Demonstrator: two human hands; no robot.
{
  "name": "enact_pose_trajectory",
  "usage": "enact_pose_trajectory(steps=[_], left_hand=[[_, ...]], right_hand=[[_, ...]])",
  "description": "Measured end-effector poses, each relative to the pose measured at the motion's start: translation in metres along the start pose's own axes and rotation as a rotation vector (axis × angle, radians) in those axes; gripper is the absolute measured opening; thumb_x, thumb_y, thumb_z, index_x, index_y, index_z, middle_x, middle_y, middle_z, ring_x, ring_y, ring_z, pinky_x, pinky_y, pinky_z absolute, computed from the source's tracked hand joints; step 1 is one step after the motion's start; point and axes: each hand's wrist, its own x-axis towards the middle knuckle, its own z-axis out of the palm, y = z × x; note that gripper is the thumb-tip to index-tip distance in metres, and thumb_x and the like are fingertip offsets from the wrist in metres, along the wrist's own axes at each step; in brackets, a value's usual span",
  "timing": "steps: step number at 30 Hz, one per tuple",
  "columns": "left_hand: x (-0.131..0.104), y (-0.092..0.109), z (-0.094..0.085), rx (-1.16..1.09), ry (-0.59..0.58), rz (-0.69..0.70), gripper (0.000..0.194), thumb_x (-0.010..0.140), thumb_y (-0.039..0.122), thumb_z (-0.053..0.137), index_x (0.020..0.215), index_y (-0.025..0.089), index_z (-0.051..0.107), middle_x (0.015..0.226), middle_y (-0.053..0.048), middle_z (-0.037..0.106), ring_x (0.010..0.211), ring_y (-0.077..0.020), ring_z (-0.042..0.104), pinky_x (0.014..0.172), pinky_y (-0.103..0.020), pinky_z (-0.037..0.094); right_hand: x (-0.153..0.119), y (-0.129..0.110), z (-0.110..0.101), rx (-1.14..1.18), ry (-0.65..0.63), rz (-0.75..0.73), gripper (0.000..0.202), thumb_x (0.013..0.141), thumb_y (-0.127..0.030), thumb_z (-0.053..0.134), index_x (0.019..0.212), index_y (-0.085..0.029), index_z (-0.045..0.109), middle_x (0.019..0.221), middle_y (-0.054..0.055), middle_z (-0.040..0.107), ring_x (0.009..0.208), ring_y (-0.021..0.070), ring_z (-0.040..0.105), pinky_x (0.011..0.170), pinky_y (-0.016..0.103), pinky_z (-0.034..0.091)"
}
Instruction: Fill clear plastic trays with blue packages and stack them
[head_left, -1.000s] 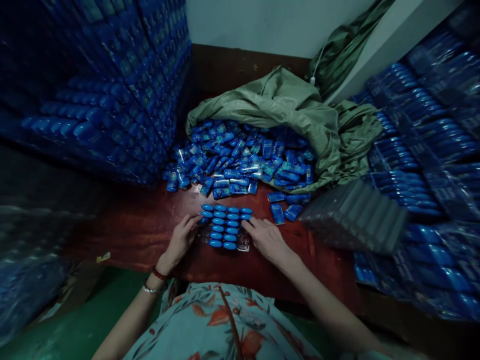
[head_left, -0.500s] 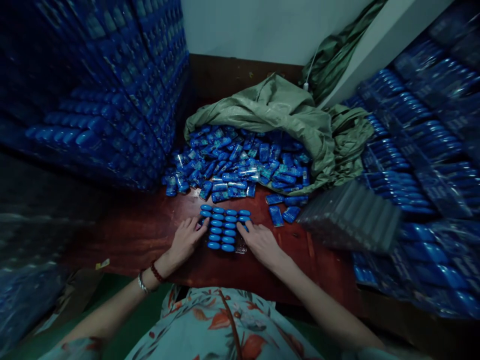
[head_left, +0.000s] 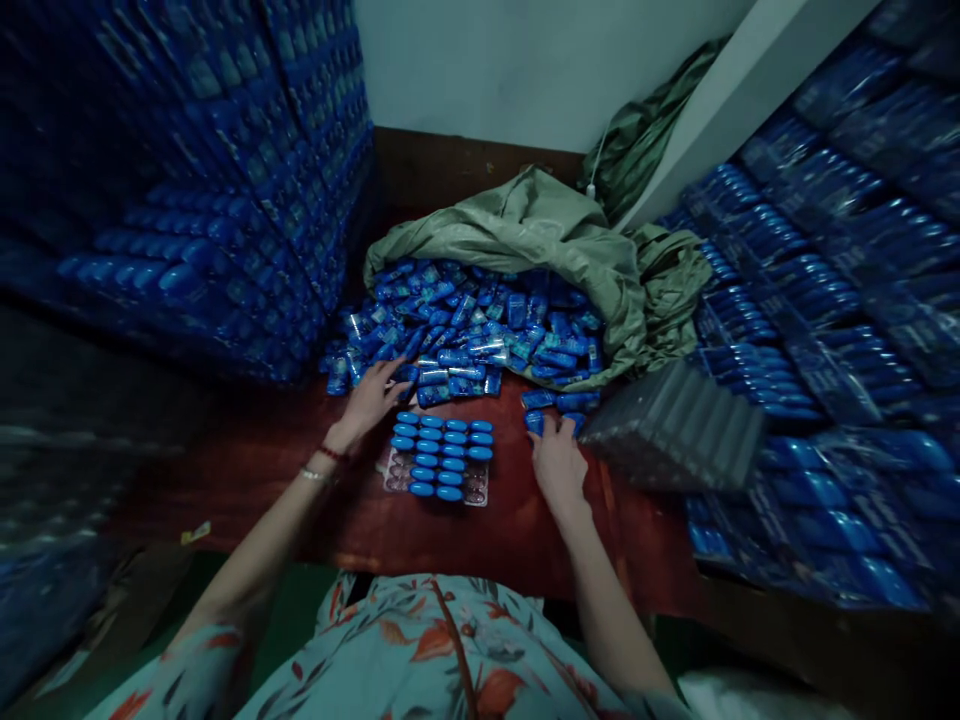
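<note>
A clear plastic tray [head_left: 477, 490] lies on the table, with several rows of glossy blue rounded pieces [head_left: 450, 465] standing in it. Some hollows at its left and right sides show bare. My left hand [head_left: 373, 398] is beyond the tray's far left corner, thumb and fingers apart at a small blue bottle [head_left: 408, 373] on the edge of the pile. To the right of the tray, my right hand [head_left: 559, 465] has its thumb and fingertips around a small blue bottle [head_left: 535, 423] lying on the table. Its grip is partly hidden by the fingers.
A heap of small blue bottles [head_left: 480, 310] spills from a green woven sack [head_left: 525, 215]. Grey ridged trays [head_left: 675, 430] are stacked at the right of the red-brown table [head_left: 300, 510]. Tall stacks of packed blue bottles [head_left: 300, 170] rise at left, more [head_left: 795, 300] at right.
Both hands have left the tray's sides. My left hand moved forward to the pile; my right moved right and forward to the loose bottles. The tray's side hollows are now uncovered.
</note>
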Motion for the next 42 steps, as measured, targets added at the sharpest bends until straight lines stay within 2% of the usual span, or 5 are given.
enact_pose_trajectory(steps=[9, 14, 19, 26, 42], left_hand=[[-0.004, -0.009, -0.006, 0.369, -0.379, -0.059, 0.047, 0.073, 0.017, 0.059, 0.120, 0.015, 0.050, 0.115, -0.016, 0.053, 0.085, -0.0248, 0.062, 0.072, -0.032, 0.047], [-0.061, -0.027, -0.024, 0.144, -0.277, -0.147, 0.055, 0.076, 0.039, 0.060, 0.124, 0.019, 0.043, 0.096, -0.009, 0.062, 0.080, -0.0238, 0.062, 0.070, -0.033, 0.048], [-0.116, -0.025, -0.025, -0.264, 0.180, -0.352, 0.041, 0.081, 0.043, 0.053, 0.115, 0.019, 0.051, 0.098, -0.005, 0.061, 0.087, -0.0176, 0.059, 0.080, -0.029, 0.048], [-0.148, 0.017, -0.008, -0.235, 0.345, -0.185, 0.017, 0.084, 0.031, 0.054, 0.094, 0.019, 0.060, 0.091, -0.005, 0.062, 0.086, -0.0179, 0.059, 0.079, -0.031, 0.049], [-0.123, 0.014, -0.010, 0.147, -0.173, 0.376, 0.033, 0.095, 0.017, 0.031, 0.116, 0.022, 0.056, 0.094, -0.008, 0.060, 0.084, -0.0157, 0.055, 0.074, -0.027, 0.048]], right_hand=[[-0.037, 0.014, -0.025, 0.127, -0.237, -0.253, 0.008, 0.082, -0.024, 0.059, 0.088, -0.017, 0.061, 0.093, 0.011, 0.060, 0.091, 0.0244, 0.055, 0.071, 0.034, 0.043], [-0.061, 0.018, -0.018, 0.768, -0.234, -0.181, 0.018, 0.085, -0.035, 0.054, 0.094, -0.020, 0.057, 0.085, 0.004, 0.061, 0.071, 0.0159, 0.059, 0.063, 0.027, 0.048], [-0.066, -0.007, -0.001, 1.043, -0.192, -0.147, 0.026, 0.090, -0.030, 0.044, 0.114, -0.021, 0.050, 0.095, 0.004, 0.063, 0.079, 0.0156, 0.063, 0.071, 0.028, 0.052], [-0.056, -0.021, -0.012, 0.422, -0.174, -0.560, 0.042, 0.085, -0.005, 0.035, 0.122, -0.018, 0.051, 0.102, 0.010, 0.063, 0.094, 0.0209, 0.058, 0.083, 0.035, 0.044], [-0.024, -0.046, -0.034, 0.038, -0.267, -0.818, 0.044, 0.086, -0.006, 0.039, 0.127, -0.021, 0.048, 0.099, 0.008, 0.062, 0.077, 0.0178, 0.060, 0.074, 0.031, 0.039]])
